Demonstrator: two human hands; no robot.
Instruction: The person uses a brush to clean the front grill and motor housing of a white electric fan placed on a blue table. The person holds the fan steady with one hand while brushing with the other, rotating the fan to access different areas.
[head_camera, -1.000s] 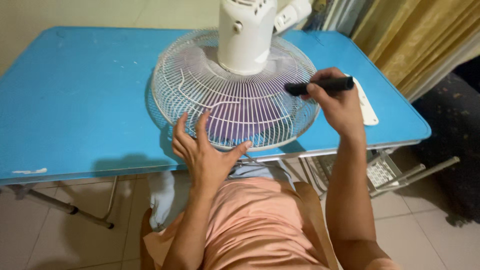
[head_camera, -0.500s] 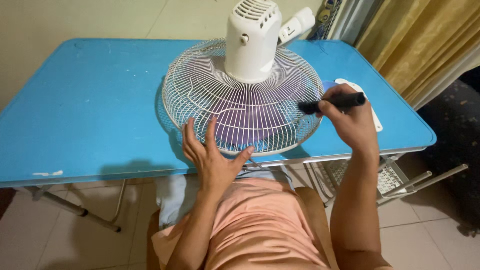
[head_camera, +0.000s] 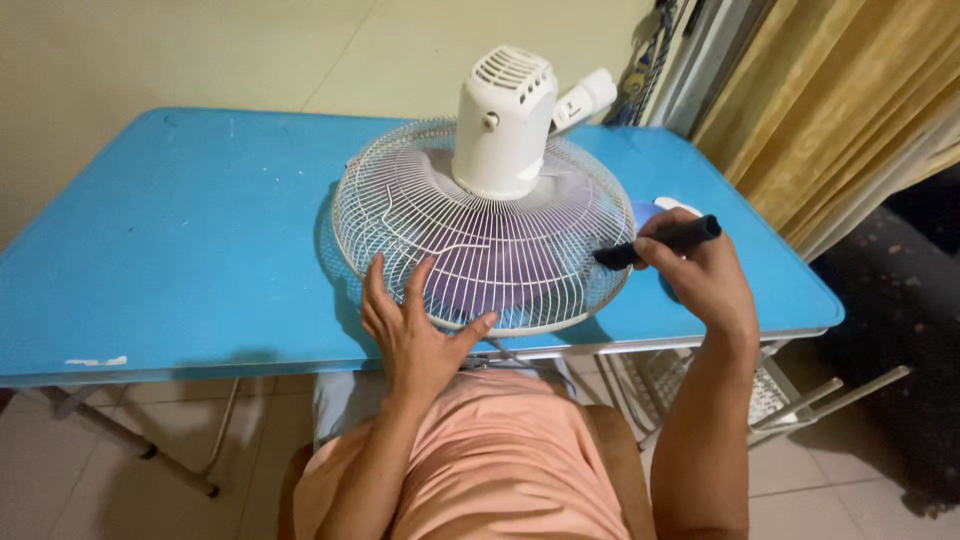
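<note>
Blue tabletop (head_camera: 180, 260) carries fan (head_camera: 480, 235) face-down, motor housing (head_camera: 503, 120) up. Left hand (head_camera: 415, 325) open, flat on grille at 6 o'clock. Right hand (head_camera: 700, 265) gripping black screwdriver (head_camera: 660, 240), tip at rim, 3 o'clock. Imo press grille firm, keep tip square. White plate (head_camera: 672, 207) behind right hand, crowding a bit.

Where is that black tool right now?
The black tool is in the right hand, at the right edge of the white fan grille lying on the blue table.
</note>
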